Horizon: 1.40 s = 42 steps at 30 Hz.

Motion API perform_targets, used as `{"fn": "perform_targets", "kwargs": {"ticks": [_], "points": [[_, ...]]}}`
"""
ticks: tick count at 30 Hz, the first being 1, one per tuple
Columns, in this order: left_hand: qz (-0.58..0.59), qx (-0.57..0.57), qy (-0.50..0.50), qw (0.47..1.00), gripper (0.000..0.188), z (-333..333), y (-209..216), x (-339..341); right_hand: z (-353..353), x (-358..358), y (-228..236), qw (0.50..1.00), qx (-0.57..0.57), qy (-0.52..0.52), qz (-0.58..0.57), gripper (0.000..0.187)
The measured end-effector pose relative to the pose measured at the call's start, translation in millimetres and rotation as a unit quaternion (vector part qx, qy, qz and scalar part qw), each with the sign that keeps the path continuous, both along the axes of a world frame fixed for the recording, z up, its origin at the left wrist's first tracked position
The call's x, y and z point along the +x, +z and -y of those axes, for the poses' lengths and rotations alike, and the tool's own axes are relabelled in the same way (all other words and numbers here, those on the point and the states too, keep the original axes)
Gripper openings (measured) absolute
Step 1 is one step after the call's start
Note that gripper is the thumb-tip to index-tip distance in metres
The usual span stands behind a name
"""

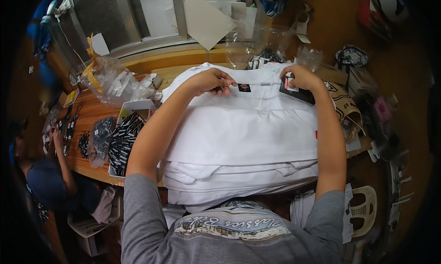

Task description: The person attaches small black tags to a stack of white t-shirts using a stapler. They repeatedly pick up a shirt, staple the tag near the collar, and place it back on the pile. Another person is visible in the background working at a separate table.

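Upper centre, my left hand (211,80) curls beside the neck label (244,87), any hold unclear; my right hand (302,77) pinches a black tag (301,94). The white shirt (243,130), mid-frame, is best kept smooth.

I find the white garments (243,133) smooth, matt cloth; the black tag (301,95), apparently card; the tabletop (95,113), grained wood; the clear bag (111,73), glossy, crinkled plastic.
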<state>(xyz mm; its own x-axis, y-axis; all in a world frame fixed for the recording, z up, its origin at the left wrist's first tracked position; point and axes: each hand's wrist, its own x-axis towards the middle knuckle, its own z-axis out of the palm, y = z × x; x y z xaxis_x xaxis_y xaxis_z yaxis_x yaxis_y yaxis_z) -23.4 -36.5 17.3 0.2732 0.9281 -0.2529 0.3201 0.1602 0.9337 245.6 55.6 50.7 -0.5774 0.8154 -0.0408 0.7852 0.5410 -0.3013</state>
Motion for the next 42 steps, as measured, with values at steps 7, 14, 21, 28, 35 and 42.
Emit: {"fn": "perform_targets", "kwargs": {"ticks": [7,14,21,28,35,42], "points": [[-0.2,0.215,0.073,0.953,0.006,-52,-14,34,-5,-20,-47,0.987,0.113,-0.018,-0.11,0.037],[0.014,0.193,0.181,0.964,0.022,-73,-29,50,2,-71,-66,0.858,-0.15,-0.009,-0.491,0.019],[-0.335,0.382,0.033,0.861,0.022,-55,-51,44,-14,-54,-95,0.927,-0.024,-0.055,-0.37,0.008],[-0.403,0.373,0.04,0.835,0.014,-60,-50,39,-19,-52,-96,0.892,-0.051,-0.049,-0.447,0.012],[-0.24,0.208,0.102,0.943,0.016,-56,-31,26,-10,-66,-80,0.88,-0.082,-0.011,-0.468,0.014],[-0.062,0.13,0.101,0.984,0.016,-56,-26,24,-11,-75,-88,0.906,-0.049,-0.022,-0.419,0.014]]}}
